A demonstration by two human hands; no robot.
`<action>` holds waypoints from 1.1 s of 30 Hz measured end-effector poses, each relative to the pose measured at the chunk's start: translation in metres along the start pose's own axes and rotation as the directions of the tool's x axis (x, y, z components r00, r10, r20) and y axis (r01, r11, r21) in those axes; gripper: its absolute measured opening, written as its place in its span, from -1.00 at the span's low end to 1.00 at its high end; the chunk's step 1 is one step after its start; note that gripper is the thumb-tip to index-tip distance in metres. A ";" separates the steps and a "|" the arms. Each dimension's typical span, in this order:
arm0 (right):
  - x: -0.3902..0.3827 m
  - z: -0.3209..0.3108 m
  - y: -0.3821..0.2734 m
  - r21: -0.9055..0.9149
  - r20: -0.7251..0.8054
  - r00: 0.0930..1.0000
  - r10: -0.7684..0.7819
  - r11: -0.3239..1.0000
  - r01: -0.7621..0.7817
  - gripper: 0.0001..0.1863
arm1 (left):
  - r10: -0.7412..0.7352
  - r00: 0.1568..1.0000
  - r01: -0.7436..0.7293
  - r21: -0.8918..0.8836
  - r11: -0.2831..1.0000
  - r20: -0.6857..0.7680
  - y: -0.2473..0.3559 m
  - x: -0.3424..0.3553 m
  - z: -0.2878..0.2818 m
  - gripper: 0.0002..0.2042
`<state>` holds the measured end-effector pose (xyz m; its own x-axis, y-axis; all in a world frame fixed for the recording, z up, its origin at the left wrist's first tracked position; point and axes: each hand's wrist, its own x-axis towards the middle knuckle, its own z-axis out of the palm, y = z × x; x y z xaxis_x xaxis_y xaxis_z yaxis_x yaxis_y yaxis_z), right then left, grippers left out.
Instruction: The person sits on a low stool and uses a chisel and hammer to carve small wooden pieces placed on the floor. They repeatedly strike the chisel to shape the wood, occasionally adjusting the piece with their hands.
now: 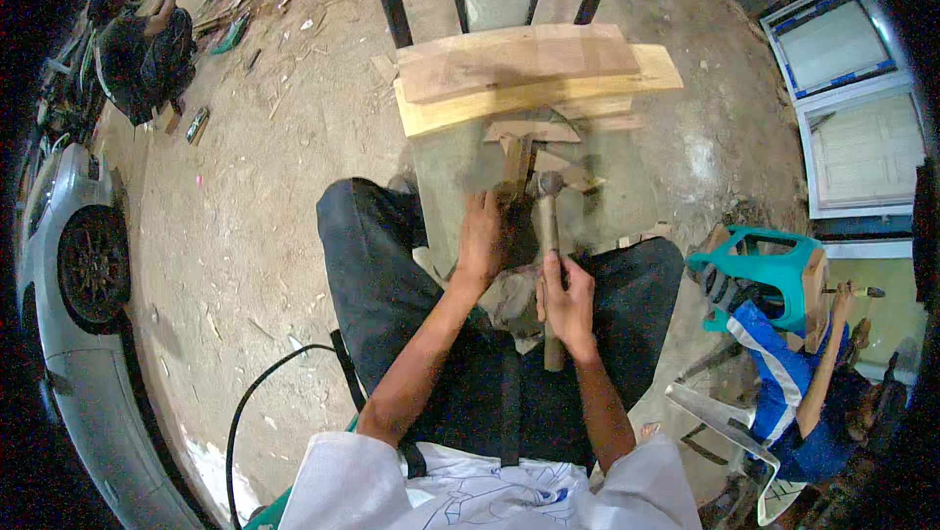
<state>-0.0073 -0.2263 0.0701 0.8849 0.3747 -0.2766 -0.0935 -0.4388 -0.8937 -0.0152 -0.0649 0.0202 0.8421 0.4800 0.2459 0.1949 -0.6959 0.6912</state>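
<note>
My right hand point(568, 303) is closed round the wooden handle of a hammer point(551, 227). The hammer's dark head points away from me, beside a narrow wooden piece point(517, 163). My left hand point(482, 241) is closed at the near end of that piece; shadow and blur hide its exact shape and the fingertips. Both hands are over a grey-green work surface point(446, 163) between my knees. A small pinkish-brown wood offcut point(534, 131) lies just beyond the narrow piece, with another offcut point(568, 166) to its right.
A brown board point(519, 62) lies on a yellowish board point(658, 67) at the far edge. At right, a person in blue point(813, 403) holds a tool near a teal stool point(769, 246). Another person point(147, 55) crouches far left, beyond a silver car point(88, 403). White-framed panels point(832, 109) stand right.
</note>
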 end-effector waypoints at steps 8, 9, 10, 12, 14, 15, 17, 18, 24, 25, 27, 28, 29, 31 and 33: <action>0.000 -0.006 -0.027 0.185 0.066 0.986 0.151 0.969 -0.161 -0.55 | -0.154 0.988 0.154 -0.334 0.930 0.026 -0.007 -0.002 0.002 -0.80; 0.000 -0.006 -0.029 0.201 0.070 0.985 0.160 0.965 -0.171 -0.55 | -0.232 0.971 0.226 -0.510 0.830 0.054 -0.015 -0.003 0.012 -0.81; -0.001 -0.005 -0.030 0.217 0.074 0.983 0.169 0.959 -0.181 -0.55 | -0.248 0.966 0.245 -0.529 0.812 0.068 -0.024 -0.008 0.018 -0.81; 0.000 -0.006 -0.029 0.225 0.073 0.982 0.171 0.957 -0.184 -0.54 | -0.211 0.975 0.221 -0.421 0.879 0.073 -0.027 -0.007 0.016 -0.81; -0.001 -0.006 -0.027 0.219 0.063 0.985 0.163 0.960 -0.173 -0.54 | -0.138 0.989 0.148 -0.246 0.958 0.056 -0.022 -0.007 0.010 -0.80; -0.002 -0.005 -0.024 0.207 0.053 0.986 0.156 0.964 -0.164 -0.54 | -0.114 0.993 0.121 -0.208 0.971 0.044 -0.013 -0.005 0.003 -0.79; -0.002 -0.005 -0.022 0.197 0.057 0.988 0.141 0.969 -0.150 -0.54 | -0.089 0.996 0.091 -0.144 0.985 0.021 -0.008 -0.004 0.000 -0.77; -0.001 -0.006 -0.022 0.200 0.071 0.988 0.134 0.969 -0.145 -0.54 | -0.089 0.996 0.090 -0.119 0.989 0.010 -0.008 -0.004 -0.001 -0.75; 0.000 -0.002 -0.024 0.164 0.079 0.991 0.112 0.979 -0.124 -0.55 | -0.053 0.996 0.045 -0.104 0.994 -0.072 -0.002 -0.003 -0.009 -0.70; -0.002 -0.002 -0.026 0.166 0.082 0.991 0.102 0.979 -0.115 -0.55 | -0.061 0.994 0.054 -0.084 0.995 -0.086 0.003 -0.003 -0.013 -0.68; 0.002 -0.003 -0.008 0.098 0.067 0.996 0.060 0.993 -0.066 -0.52 | -0.061 0.993 0.052 -0.091 0.995 -0.101 -0.001 -0.004 -0.010 -0.69; 0.003 -0.003 0.000 0.065 0.059 0.998 0.037 0.997 -0.041 -0.50 | -0.059 0.992 0.049 -0.094 0.994 -0.108 -0.004 -0.005 -0.009 -0.70; 0.002 -0.003 -0.003 0.079 0.069 0.996 0.058 0.995 -0.064 -0.50 | -0.076 0.990 0.063 -0.109 0.992 -0.120 0.000 -0.004 -0.011 -0.71; 0.001 -0.005 -0.015 0.105 0.091 0.991 0.100 0.988 -0.110 -0.50 | -0.109 0.984 0.089 -0.140 0.986 -0.144 0.009 -0.002 -0.017 -0.74; -0.001 -0.006 -0.021 0.118 0.100 0.986 0.130 0.983 -0.141 -0.50 | -0.168 0.985 0.150 -0.256 0.955 -0.050 0.016 0.007 -0.027 -0.76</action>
<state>-0.0038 -0.2227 0.0909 0.8153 0.3941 -0.4242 -0.2710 -0.3877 -0.8810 -0.0198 -0.0588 0.0511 0.7715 0.6158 0.1600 0.1836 -0.4562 0.8707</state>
